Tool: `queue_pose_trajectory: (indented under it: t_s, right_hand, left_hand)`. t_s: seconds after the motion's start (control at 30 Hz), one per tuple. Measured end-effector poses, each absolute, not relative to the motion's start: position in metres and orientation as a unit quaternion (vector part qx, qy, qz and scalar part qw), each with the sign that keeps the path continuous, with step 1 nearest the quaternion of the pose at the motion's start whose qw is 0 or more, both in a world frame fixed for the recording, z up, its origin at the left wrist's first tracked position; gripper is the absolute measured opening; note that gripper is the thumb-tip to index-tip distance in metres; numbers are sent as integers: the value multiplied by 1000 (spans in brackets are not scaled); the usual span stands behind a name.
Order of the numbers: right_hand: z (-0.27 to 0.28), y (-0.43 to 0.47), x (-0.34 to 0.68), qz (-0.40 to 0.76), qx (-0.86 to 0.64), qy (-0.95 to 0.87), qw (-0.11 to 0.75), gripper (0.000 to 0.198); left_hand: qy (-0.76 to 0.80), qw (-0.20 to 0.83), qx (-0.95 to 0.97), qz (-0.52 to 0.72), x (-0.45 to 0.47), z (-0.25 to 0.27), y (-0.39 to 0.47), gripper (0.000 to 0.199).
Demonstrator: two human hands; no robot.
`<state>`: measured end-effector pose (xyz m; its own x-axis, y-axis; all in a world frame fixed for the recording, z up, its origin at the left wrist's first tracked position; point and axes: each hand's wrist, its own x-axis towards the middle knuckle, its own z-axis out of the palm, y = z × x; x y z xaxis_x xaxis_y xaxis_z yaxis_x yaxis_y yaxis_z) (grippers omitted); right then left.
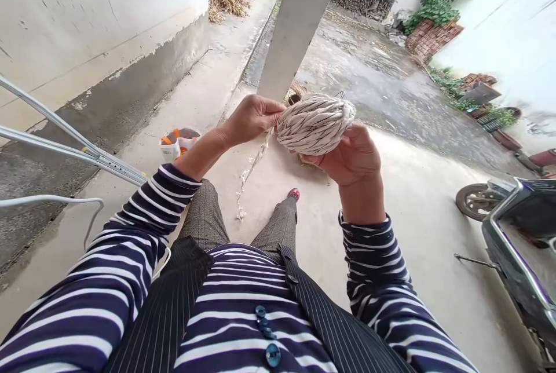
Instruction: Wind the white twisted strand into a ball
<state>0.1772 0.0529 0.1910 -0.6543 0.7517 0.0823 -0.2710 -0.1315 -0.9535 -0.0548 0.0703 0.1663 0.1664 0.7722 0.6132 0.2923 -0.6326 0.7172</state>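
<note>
A thick ball of off-white cord (316, 124) with dark flecks rests in my right hand (354, 156), whose fingers curl under and around its right side. At the ball's left end my left hand (252, 121) is closed in a pinch, thumb and fingers together, apparently on the cord's strand there; the fingertips are partly hidden. Below my left hand a thin, knotted whitish strand (244, 180) hangs down in front of my legs and ends in a small tangle.
A white and orange bucket (170, 147) stands on the concrete floor at left. Metal rails (108, 163) reach in from the left edge. Ahead rises a concrete pillar (295, 31), with a basket-like object partly hidden at its foot. A scooter (516, 240) is parked at right.
</note>
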Motion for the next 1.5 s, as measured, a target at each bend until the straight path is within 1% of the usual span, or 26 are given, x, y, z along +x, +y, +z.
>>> queue_pose_trajectory:
  t_s: [0.13,0.27,0.43,0.6,0.73,0.8,0.87,0.97,1.1,1.3,1.5]
  right_hand:
    - [171,63,181,740,-231,-524,351,56]
    - [152,69,185,755,-249,-492,354,47]
    - [141,73,184,759,-288,-456,365,50]
    - [138,76,179,757,-319,-433,370,45]
    - [140,77,175,741,-335,-437,384,43]
    - [141,75,171,742,-331,-441,382,46]
    - [142,73,167,746,-323,-445,377,50]
    - [143,70,162,739,-320,-452,382,55]
    - [145,70,166,725,-328,-465,388,57]
    - [139,78,179,714,-324,-456,421,47]
    - [137,79,184,720,-310,-442,436,40]
  left_hand:
    - [363,283,753,469,-54,130,78,33]
    - [392,326,743,434,-53,102,78,34]
    - [418,403,705,407,-52,80,74,33]
    - [402,482,656,420,-53,60,72,36]
    - [398,543,597,436,-51,35,68,34]
    - [405,567,564,444,-49,18,65,41]
    - [415,567,547,454,-48,2,62,46]
    - [446,541,550,454,-47,-19,59,42]
    - [476,535,546,436,-54,-38,58,38]
    - [552,501,499,442,-70,-61,61,31]
    - [582,489,493,423,-73,-69,56,32]
